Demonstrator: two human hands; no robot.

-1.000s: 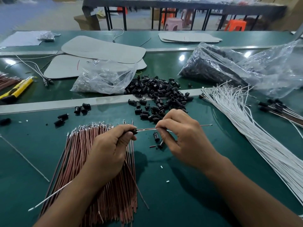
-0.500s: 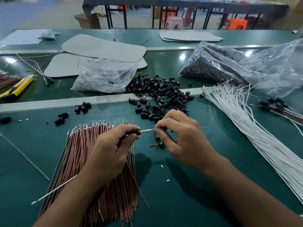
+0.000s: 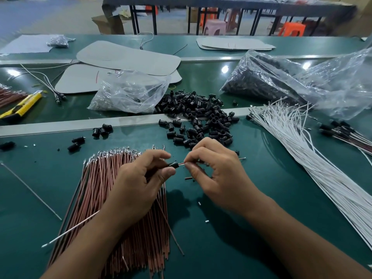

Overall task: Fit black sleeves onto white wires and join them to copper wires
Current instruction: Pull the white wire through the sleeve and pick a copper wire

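Head view, looking down on a green table (image 3: 231,248). L hand (image 3: 138,182) pinches a black sleeve (image 3: 174,165) btwn thumb and forefinger, other fingers curled under. A white wire (image 3: 70,230) trails from that hand toward the lower left, so the sleeve looks already threaded on it. R hand (image 3: 219,174) pinches a thin copper wire (image 3: 181,163) w/ thumb and forefinger tips, just beside the sleeve mouth. The wire's far end pokes out past the R knuckles. Both hands are close together, above the table by the edge of the copper bundle (image 3: 112,198).

Likely risks: the wire end may miss the sleeve bore, or bend if pushed off-axis, as it is thin. The sleeve may slide back along the white wire if the L pinch loosens. Whether the metal ends meet inside can't be seen.

Sleeve is small, dark, tube-like, seemingly w/ a wider collar, like those in the sleeve pile (image 3: 201,117) behind. White bundle (image 3: 298,158) lies at right.
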